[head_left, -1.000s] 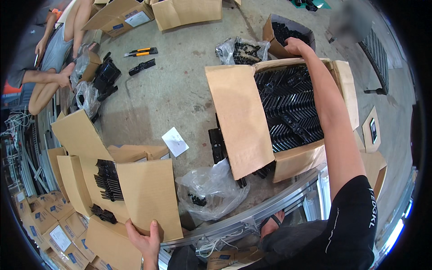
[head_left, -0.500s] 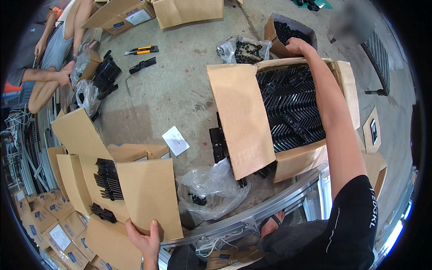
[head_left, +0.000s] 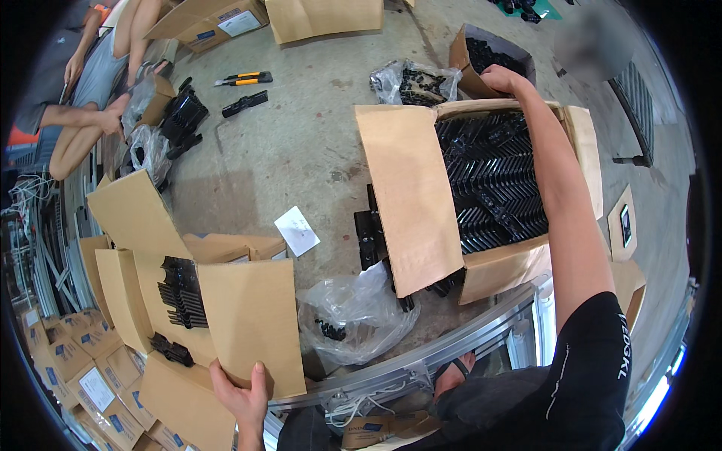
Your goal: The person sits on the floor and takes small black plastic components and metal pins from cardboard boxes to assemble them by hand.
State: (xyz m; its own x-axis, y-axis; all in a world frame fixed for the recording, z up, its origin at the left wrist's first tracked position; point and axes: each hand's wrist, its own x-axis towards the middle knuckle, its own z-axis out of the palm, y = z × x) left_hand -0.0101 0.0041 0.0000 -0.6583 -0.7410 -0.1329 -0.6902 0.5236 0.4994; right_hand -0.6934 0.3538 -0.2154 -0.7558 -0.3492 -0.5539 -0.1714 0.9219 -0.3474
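Many small black bits (head_left: 489,54), probably light, hard, slippery; best pinched by the sides. Gripping stiff box flap (head_left: 252,323) with left hand (head_left: 244,394); cannot tell grip of right hand (head_left: 505,80).

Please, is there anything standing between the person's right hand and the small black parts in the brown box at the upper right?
Nothing visible. The brown box is open on top, and the right hand reaches over its near side to the small black parts.
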